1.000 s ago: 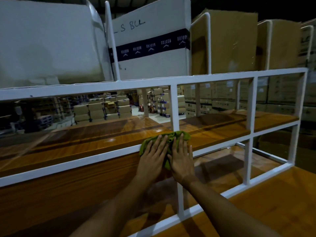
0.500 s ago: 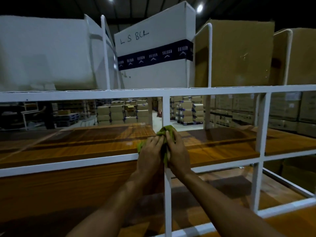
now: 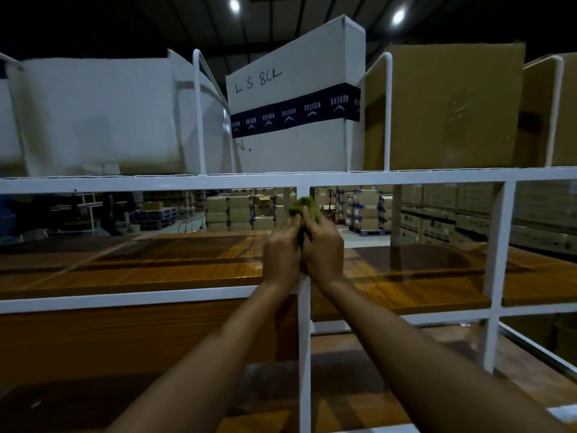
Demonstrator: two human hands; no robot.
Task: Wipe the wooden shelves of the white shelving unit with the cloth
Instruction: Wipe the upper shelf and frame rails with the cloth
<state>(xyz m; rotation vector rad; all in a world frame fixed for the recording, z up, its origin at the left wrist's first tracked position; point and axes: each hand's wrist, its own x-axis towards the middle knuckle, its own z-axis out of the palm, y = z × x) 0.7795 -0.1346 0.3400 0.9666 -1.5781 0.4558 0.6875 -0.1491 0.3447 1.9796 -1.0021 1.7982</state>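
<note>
A green cloth (image 3: 304, 206) is bunched between both hands, wrapped around the white upright post of the shelving unit (image 3: 304, 323). My left hand (image 3: 281, 254) grips it from the left of the post and my right hand (image 3: 324, 251) from the right. Both hands sit above the wooden shelf (image 3: 140, 270), just under the white top rail (image 3: 125, 182). Most of the cloth is hidden by my fingers. A lower wooden shelf (image 3: 359, 364) shows beneath my forearms.
On top of the unit stand a white box (image 3: 93, 117), a white box marked "L S BCL" (image 3: 296, 98) and brown cartons (image 3: 452, 104), held by thin white wire dividers (image 3: 198, 114). Another white upright (image 3: 496, 276) stands to the right. Stacked cartons on pallets fill the warehouse behind.
Both hands lifted the cloth off the shelf surface and slid it up the upright post toward the top rail. The camera view tilted upward.
</note>
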